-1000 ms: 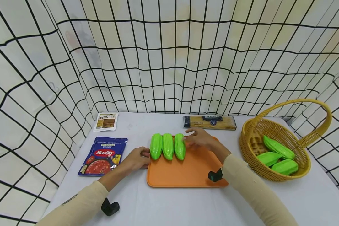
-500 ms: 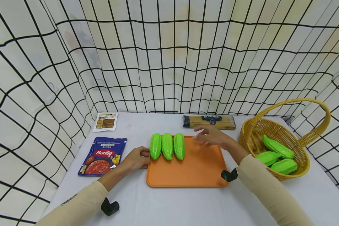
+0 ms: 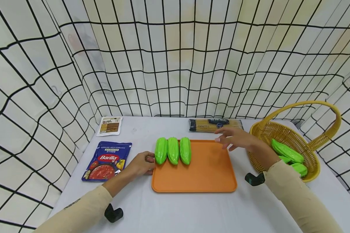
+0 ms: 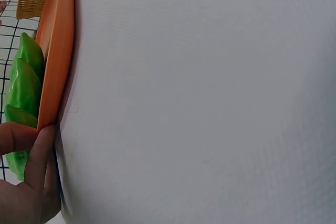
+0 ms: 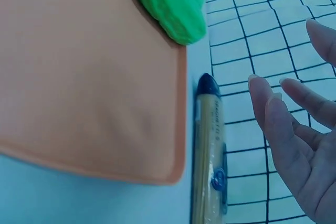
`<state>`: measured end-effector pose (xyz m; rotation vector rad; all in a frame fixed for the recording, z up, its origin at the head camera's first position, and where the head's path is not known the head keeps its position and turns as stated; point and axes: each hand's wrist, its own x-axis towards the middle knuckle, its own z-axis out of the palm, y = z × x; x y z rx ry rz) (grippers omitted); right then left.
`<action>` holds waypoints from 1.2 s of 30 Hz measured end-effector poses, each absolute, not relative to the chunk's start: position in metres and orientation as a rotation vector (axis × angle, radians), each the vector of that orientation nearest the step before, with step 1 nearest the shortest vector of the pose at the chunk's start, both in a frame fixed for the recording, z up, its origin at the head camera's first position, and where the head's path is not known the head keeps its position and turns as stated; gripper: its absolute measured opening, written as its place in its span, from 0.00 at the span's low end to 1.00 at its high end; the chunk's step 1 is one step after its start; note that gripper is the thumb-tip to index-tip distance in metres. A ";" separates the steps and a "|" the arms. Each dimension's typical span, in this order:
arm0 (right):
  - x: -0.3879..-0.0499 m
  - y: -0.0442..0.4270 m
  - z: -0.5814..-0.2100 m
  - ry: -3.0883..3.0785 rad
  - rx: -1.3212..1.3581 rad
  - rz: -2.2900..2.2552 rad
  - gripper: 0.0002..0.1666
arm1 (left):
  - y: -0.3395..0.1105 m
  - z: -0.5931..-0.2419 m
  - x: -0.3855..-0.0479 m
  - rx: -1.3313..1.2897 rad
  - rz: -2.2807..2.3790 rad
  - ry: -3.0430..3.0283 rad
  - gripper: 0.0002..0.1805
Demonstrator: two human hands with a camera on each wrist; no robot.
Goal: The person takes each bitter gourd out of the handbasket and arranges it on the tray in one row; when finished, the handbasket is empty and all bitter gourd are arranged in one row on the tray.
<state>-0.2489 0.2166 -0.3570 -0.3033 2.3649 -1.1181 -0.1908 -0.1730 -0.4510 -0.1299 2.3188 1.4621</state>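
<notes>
My left hand (image 3: 141,163) pinches the left edge of the orange tray (image 3: 204,174); the left wrist view shows thumb and fingers on its rim (image 4: 59,72). Three bright green, lengthwise-ridged vegetables, like bitter melons, lie side by side on the tray's left half: one at the left (image 3: 161,150), a middle one (image 3: 173,150) and a right one (image 3: 185,150). Above the far right corner of the tray, my right hand (image 3: 236,139) is in the air with fingers spread and holding nothing. A wicker basket (image 3: 255,155) stands beyond it, with more green vegetables (image 3: 287,151) inside, partly hidden by the right forearm.
A pack of spaghetti (image 3: 202,125) lies behind the tray. On the left are a blue Barilla sauce pouch (image 3: 108,158) and a small white-and-brown packet (image 3: 109,126). The basket's tall handle (image 3: 306,103) arches up at the right. Black-gridded white cloth (image 3: 175,64) encloses the table.
My right hand has moved away from the right-hand green vegetable, across the tray to the right, towards the basket. The left hand and the tray stay where they were.
</notes>
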 end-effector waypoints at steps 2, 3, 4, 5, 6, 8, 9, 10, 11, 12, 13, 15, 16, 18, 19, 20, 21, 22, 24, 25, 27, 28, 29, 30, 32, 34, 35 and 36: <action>-0.246 0.223 -0.351 2.371 -0.302 -1.107 0.39 | -0.172 -0.451 -0.191 -0.126 1.462 2.324 0.28; -0.245 0.227 -0.349 2.368 -0.314 -1.109 0.39 | -0.172 -0.451 -0.192 -0.129 1.463 2.325 0.28; -0.244 0.230 -0.346 2.368 -0.321 -1.106 0.39 | -0.172 -0.451 -0.192 -0.127 1.463 2.328 0.27; -0.243 0.234 -0.344 2.370 -0.327 -1.106 0.39 | -0.172 -0.451 -0.192 -0.120 1.463 2.331 0.27; -0.242 0.237 -0.342 2.376 -0.330 -1.102 0.38 | -0.171 -0.451 -0.192 -0.114 1.466 2.332 0.28; -0.239 0.244 -0.339 2.384 -0.327 -1.094 0.38 | -0.171 -0.451 -0.192 -0.109 1.474 2.334 0.28; -0.238 0.248 -0.337 2.388 -0.321 -1.088 0.39 | -0.171 -0.451 -0.191 -0.107 1.477 2.333 0.28; -0.236 0.251 -0.336 2.394 -0.315 -1.079 0.38 | -0.171 -0.451 -0.191 -0.102 1.480 2.332 0.28; -0.234 0.255 -0.335 2.396 -0.311 -1.075 0.38 | -0.172 -0.452 -0.191 -0.093 1.480 2.331 0.28; -0.233 0.259 -0.334 2.399 -0.307 -1.069 0.38 | -0.172 -0.452 -0.192 -0.095 1.483 2.330 0.28; -0.231 0.263 -0.333 2.399 -0.305 -1.065 0.37 | -0.172 -0.453 -0.192 -0.098 1.482 2.329 0.28; -0.227 0.272 -0.332 2.392 -0.304 -1.067 0.36 | -0.172 -0.453 -0.193 -0.103 1.480 2.329 0.28; -0.225 0.277 -0.331 2.388 -0.310 -1.069 0.35 | -0.172 -0.453 -0.193 -0.105 1.477 2.330 0.28; -0.222 0.286 -0.331 2.384 -0.318 -1.076 0.33 | -0.172 -0.454 -0.194 -0.117 1.466 2.334 0.28; -0.220 0.292 -0.332 2.387 -0.330 -1.078 0.32 | -0.172 -0.453 -0.194 -0.120 1.462 2.335 0.28; -0.219 0.297 -0.332 2.390 -0.342 -1.078 0.31 | -0.172 -0.453 -0.194 -0.122 1.459 2.337 0.28; -0.218 0.303 -0.332 2.395 -0.344 -1.076 0.31 | -0.173 -0.453 -0.194 -0.122 1.455 2.337 0.27; -0.217 0.309 -0.332 2.400 -0.350 -1.076 0.31 | -0.172 -0.453 -0.194 -0.123 1.453 2.337 0.27; -0.216 0.322 -0.330 2.405 -0.346 -1.080 0.31 | -0.172 -0.453 -0.195 -0.121 1.452 2.337 0.27; -0.216 0.328 -0.328 2.409 -0.336 -1.081 0.31 | -0.172 -0.453 -0.195 -0.118 1.453 2.337 0.27; -0.216 0.341 -0.324 2.410 -0.311 -1.082 0.31 | -0.172 -0.453 -0.195 -0.111 1.452 2.339 0.28; -0.216 0.347 -0.322 2.413 -0.307 -1.076 0.31 | -0.172 -0.453 -0.195 -0.115 1.453 2.340 0.28; -0.216 0.352 -0.319 2.415 -0.302 -1.062 0.30 | -0.172 -0.453 -0.195 -0.117 1.450 2.343 0.28; -0.217 0.357 -0.317 2.420 -0.304 -1.041 0.30 | -0.171 -0.453 -0.195 -0.121 1.449 2.345 0.28; -0.218 0.367 -0.313 2.417 -0.305 -0.997 0.29 | -0.171 -0.453 -0.195 -0.127 1.446 2.346 0.28; -0.220 0.374 -0.311 2.413 -0.295 -0.955 0.30 | -0.171 -0.452 -0.195 -0.133 1.447 2.346 0.28; -0.223 0.378 -0.310 2.412 -0.288 -0.938 0.31 | -0.171 -0.452 -0.195 -0.132 1.444 2.348 0.28; -0.225 0.380 -0.310 2.419 -0.273 -0.917 0.32 | -0.171 -0.452 -0.195 -0.125 1.449 2.346 0.28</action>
